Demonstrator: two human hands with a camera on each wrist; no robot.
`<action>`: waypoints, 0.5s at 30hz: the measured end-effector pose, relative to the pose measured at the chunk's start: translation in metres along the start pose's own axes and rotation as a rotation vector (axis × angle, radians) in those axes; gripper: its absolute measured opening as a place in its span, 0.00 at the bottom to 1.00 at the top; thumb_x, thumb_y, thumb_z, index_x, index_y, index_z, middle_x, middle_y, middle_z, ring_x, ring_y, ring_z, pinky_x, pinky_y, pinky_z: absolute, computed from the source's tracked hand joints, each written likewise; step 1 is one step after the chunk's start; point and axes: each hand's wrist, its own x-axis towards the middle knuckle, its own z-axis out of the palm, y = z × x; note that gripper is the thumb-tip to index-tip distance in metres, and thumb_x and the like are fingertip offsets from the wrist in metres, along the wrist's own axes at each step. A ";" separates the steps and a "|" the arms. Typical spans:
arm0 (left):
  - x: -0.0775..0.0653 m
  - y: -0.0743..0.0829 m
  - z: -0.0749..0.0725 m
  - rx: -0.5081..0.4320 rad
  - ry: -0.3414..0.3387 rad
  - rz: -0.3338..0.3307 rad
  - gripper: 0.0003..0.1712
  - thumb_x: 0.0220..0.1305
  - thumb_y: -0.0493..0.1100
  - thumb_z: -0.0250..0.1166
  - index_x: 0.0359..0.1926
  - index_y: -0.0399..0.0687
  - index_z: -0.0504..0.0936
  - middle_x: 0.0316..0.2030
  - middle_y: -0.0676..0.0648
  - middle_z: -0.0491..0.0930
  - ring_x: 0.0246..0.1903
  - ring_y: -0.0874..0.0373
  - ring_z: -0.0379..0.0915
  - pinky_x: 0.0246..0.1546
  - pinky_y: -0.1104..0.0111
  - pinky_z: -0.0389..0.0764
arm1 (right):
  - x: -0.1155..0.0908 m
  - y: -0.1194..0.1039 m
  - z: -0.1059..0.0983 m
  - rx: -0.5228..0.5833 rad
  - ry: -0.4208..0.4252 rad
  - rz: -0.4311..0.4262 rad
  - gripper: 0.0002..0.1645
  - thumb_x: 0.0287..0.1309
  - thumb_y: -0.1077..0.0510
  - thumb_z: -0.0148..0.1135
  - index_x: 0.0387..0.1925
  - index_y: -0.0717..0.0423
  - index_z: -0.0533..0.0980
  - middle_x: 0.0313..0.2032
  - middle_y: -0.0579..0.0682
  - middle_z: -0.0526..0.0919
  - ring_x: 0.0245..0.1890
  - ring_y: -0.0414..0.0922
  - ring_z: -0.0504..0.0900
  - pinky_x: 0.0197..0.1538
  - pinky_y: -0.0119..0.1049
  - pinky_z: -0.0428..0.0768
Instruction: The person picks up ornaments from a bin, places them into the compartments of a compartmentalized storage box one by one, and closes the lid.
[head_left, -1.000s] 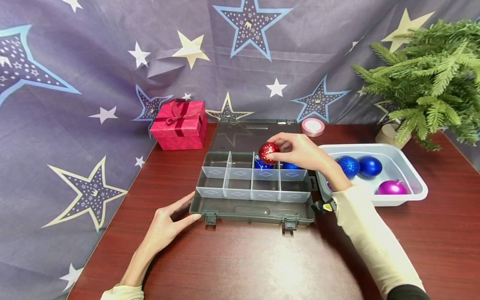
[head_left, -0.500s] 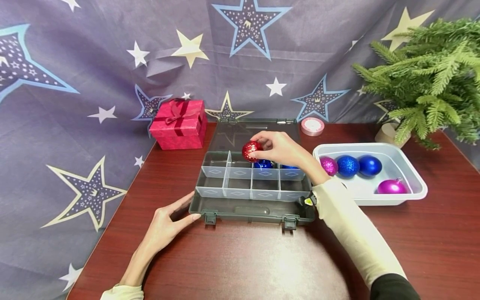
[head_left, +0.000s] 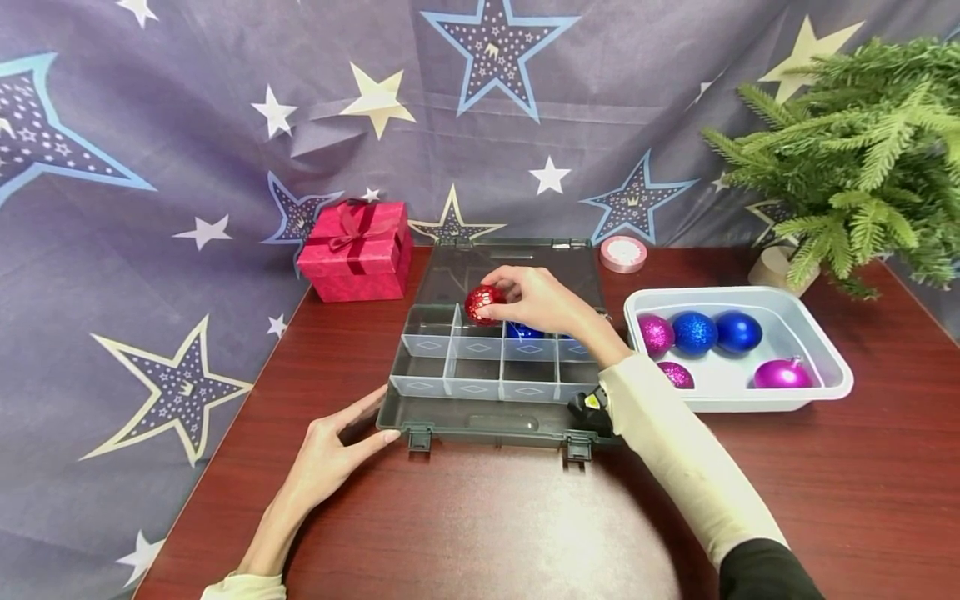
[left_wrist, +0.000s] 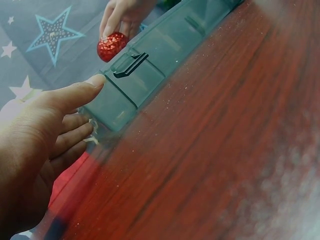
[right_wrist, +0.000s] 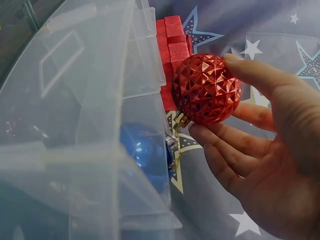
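Note:
My right hand (head_left: 536, 302) pinches a shiny red, faceted Christmas ball (head_left: 482, 305) between thumb and fingers, over the second back compartment from the left. In the right wrist view, the gold cap of the red ball (right_wrist: 206, 89) points down toward the divider. A dark, see-through organizer box (head_left: 450, 408) with clear dividers lies with its lid folded back. One blue ball (head_left: 522, 331) sits in its third back compartment; the blue in the fourth is mostly hidden by my right hand. My left hand (head_left: 324, 458) rests at the box's front left corner, thumb on the edge, fingers extended along the side.
Right of the organizer stands a white tub (head_left: 765, 403) with pink and blue balls, several in all. A red gift box (head_left: 356, 258) is back left, a ribbon roll (head_left: 623, 253) back right. Fir branches (head_left: 862, 158) overhang the right rear of the table.
My right hand has carried the red ball left, from over the third back compartment to over the second. More of the tub's pink balls now show. My left hand has stayed put.

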 end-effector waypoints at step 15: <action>0.000 0.000 0.000 -0.006 0.002 0.008 0.36 0.59 0.44 0.79 0.69 0.58 0.80 0.56 0.52 0.85 0.59 0.58 0.79 0.59 0.79 0.70 | 0.008 -0.002 0.011 -0.046 -0.023 0.024 0.27 0.63 0.49 0.75 0.58 0.59 0.80 0.48 0.55 0.87 0.46 0.48 0.86 0.51 0.44 0.83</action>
